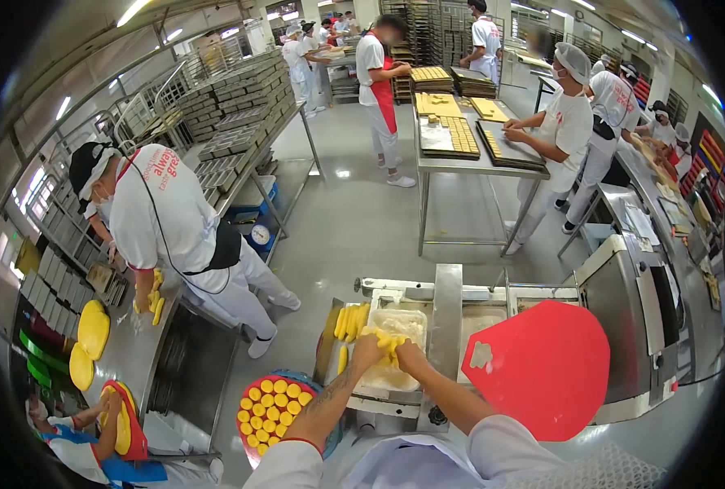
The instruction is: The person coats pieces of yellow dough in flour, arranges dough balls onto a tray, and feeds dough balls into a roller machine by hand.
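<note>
My left hand (368, 350) and my right hand (411, 357) are close together over a white rectangular tub (420, 326) with pale flour (402, 319) in it. Both are closed around yellow dough (389, 341), which bunches up between them; its exact shape is partly hidden by my fingers. Left of the tub, several yellow dough sticks (351, 321) lie side by side on the machine's metal edge, and one more dough stick (343, 359) lies apart below them. Beyond my left forearm, a round container (243, 409) with a red lining holds many short yellow dough pieces (280, 399).
A red board (542, 367) lies across the machine (448, 326) on my right. On the left, co-workers handle yellow dough at a steel table (138, 338). A steel table (481, 165) with trays of dough pieces stands ahead, with people beside it.
</note>
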The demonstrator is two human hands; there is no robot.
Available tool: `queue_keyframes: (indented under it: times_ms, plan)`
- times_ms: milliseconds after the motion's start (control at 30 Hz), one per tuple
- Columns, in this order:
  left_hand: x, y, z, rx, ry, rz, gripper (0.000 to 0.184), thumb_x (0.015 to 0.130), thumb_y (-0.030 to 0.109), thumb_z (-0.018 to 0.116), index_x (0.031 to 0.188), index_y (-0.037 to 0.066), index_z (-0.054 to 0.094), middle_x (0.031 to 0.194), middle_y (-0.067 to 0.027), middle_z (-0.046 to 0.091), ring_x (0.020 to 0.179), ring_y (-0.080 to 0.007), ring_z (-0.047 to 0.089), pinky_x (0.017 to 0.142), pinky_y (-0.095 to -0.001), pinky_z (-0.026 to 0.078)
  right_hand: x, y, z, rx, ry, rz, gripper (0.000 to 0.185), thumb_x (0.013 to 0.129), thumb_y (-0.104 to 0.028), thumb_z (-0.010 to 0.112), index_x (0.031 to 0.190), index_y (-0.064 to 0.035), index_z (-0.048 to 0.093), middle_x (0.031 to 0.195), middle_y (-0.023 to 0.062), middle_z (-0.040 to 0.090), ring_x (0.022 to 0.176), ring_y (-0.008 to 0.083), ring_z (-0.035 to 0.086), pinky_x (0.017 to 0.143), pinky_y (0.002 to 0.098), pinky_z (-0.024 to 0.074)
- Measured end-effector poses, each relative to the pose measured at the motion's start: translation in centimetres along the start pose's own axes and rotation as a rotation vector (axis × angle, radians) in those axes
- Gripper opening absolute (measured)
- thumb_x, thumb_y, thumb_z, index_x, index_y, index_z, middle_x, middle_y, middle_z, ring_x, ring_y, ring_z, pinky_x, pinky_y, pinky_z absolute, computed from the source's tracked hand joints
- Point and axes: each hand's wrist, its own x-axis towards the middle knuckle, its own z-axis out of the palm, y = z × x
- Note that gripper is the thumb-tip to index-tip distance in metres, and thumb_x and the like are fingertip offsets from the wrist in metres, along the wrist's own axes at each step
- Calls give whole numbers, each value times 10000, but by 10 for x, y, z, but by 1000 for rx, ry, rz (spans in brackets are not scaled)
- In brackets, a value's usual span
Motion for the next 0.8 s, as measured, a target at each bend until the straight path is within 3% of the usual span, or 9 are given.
queue_keyframes:
  times_ms: [200, 300, 400, 500, 600, 633, 700, 733, 800]
  plan:
    - [7, -16, -1, 46, -109, -101, 418, 671, 270, 835, 961, -4, 709, 935, -237, 703, 915, -397, 683, 810, -464, 540, -15, 12, 46, -107, 64, 17, 237, 794, -44, 625, 1012, -64, 715, 1115, 267, 561, 915, 433, 672, 814, 460, 576]
    - [-28, -9, 0, -91, -63, -176, 487, 672, 292, 848, 1028, -11, 712, 989, -239, 707, 950, -392, 685, 845, -444, 542, 1, 30, 77, 121, 89, 58, 261, 778, -77, 669, 1035, -85, 711, 1178, 249, 531, 932, 415, 674, 828, 435, 577]
    - [-44, -5, 8, -8, -38, -238, 451, 690, 248, 850, 1034, -13, 719, 989, -186, 729, 964, -322, 707, 841, -417, 570, 4, 16, 33, -60, -196, 121, 330, 761, -94, 713, 1091, -107, 715, 1161, 243, 580, 928, 388, 680, 819, 417, 580]
    - [-41, 8, -25, -569, -221, -486, 382, 746, 149, 808, 1079, -2, 696, 1014, -125, 719, 968, -255, 707, 793, -406, 602, 36, 58, 63, 42, -246, 49, 420, 748, -126, 758, 1165, -128, 707, 1159, 217, 642, 938, 326, 692, 808, 370, 584]
    - [-29, -31, -7, -1281, -189, -657, 377, 814, 54, 744, 1176, 10, 648, 1099, -85, 686, 987, -208, 694, 742, -394, 625, 25, 34, -34, 774, -450, 395, 471, 807, -97, 740, 1270, -92, 651, 1160, 180, 677, 992, 265, 693, 842, 336, 578]
    - [-32, -40, -17, -1479, -185, -625, 428, 858, 1, 682, 1274, 21, 581, 1232, -98, 633, 1041, -236, 676, 795, -409, 617, 18, 39, -36, 1016, -389, 355, 472, 827, -78, 725, 1288, -63, 624, 1170, 167, 672, 1005, 250, 688, 842, 330, 577]
    - [-39, -49, -40, -1631, -210, -502, 429, 865, 0, 679, 1280, 22, 575, 1264, -98, 615, 1075, -243, 663, 849, -408, 601, 8, 43, -44, 1489, -247, 259, 475, 867, -40, 696, 1323, -6, 570, 1191, 142, 661, 1032, 220, 679, 842, 318, 576]
    - [-43, -47, -55, -1712, -220, -430, 429, 869, -1, 678, 1284, 23, 571, 1280, -97, 606, 1093, -246, 656, 877, -408, 594, 3, 29, -61, 1524, -183, 312, 477, 877, -27, 684, 1332, 11, 548, 1201, 143, 656, 1039, 223, 677, 848, 326, 579]
    - [-60, -45, -79, -1785, -170, -539, 428, 872, 4, 682, 1285, 17, 571, 1269, -96, 618, 1108, -250, 651, 914, -404, 577, -18, -12, -102, 1588, -67, 425, 481, 897, 0, 661, 1350, 45, 504, 1223, 145, 645, 1053, 230, 674, 860, 342, 585]
